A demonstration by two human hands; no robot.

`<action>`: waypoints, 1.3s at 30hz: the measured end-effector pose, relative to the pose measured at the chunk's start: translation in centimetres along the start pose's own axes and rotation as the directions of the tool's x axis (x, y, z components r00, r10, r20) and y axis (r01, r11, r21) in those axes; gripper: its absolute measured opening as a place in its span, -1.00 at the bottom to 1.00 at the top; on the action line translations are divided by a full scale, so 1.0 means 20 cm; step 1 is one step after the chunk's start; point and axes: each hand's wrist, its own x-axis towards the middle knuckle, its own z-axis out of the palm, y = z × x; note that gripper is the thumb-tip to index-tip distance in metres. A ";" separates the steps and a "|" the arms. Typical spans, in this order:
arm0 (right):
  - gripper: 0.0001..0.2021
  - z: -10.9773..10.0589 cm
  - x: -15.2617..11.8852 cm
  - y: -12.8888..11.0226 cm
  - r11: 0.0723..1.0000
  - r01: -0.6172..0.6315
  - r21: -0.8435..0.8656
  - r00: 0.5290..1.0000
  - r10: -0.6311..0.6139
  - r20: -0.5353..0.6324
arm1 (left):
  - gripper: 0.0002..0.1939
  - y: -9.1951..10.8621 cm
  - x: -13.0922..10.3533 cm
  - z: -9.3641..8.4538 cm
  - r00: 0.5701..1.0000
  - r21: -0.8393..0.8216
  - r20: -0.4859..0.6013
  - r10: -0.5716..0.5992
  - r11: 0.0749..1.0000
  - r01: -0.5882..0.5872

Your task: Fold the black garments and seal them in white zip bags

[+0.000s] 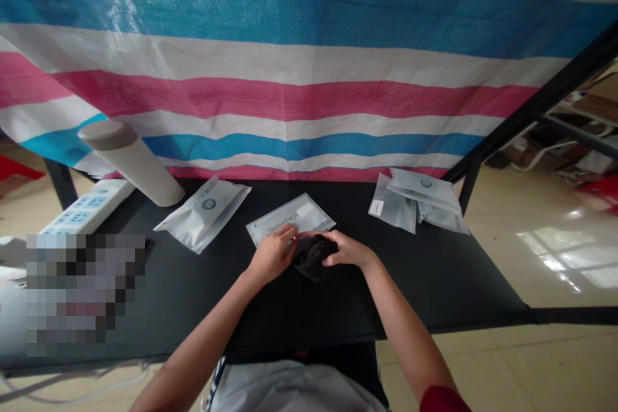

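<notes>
In the head view a rolled black cloth bundle [313, 257] sits between my two hands, just above the black table. My right hand [351, 250] grips its right side, with the thumb in front and the fingers behind. At its left edge, my left hand [276, 252] has its fingers curled closed against the cloth. Directly behind the bundle lies a flat frosted plastic bag [309, 210] with printed lettering, partly covered by my hands. What kind of item the cloth is does not show.
Another frosted bag [208, 209], puffed up, lies to the left. Several more bags [425, 187] overlap at the right. A white bottle [140, 167] leans beside a power strip [87, 206]. Behind the table [193, 309] hangs a striped tarp [290, 96]. A blurred-out patch covers something at left.
</notes>
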 end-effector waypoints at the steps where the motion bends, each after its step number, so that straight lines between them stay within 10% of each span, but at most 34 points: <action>1: -0.28 0.00 0.00 0.00 1.000 0.008 -0.008 1.000 -0.008 -0.004 | -0.86 0.00 0.00 0.01 0.999 -0.015 -0.040 -0.012 1.000 0.012; 9: -0.32 0.02 0.00 0.00 0.999 0.041 -0.028 0.998 -0.043 -0.050 | -0.83 0.00 0.00 0.03 0.948 -0.078 -0.286 -0.137 0.990 0.120; 22: -0.58 0.02 0.08 0.10 1.000 -0.030 0.000 0.909 0.027 -0.415 | -0.78 0.07 -0.01 0.04 0.975 -0.130 -0.220 0.037 0.989 -0.067; 34: -0.43 0.17 0.22 0.20 0.934 0.175 0.310 0.512 0.183 -0.839 | -0.78 0.16 -0.02 0.12 0.985 -0.198 -0.161 0.059 0.976 -0.091; 36: -0.48 0.22 0.25 0.23 0.904 0.242 0.353 0.519 0.187 -0.834 | -0.80 0.17 -0.03 0.16 0.984 -0.214 -0.164 0.065 0.972 -0.100; 39: -0.59 0.25 0.26 0.22 0.914 0.175 0.365 0.679 0.156 -0.717 | -0.83 0.16 -0.03 0.17 0.979 -0.219 -0.203 0.018 0.974 -0.064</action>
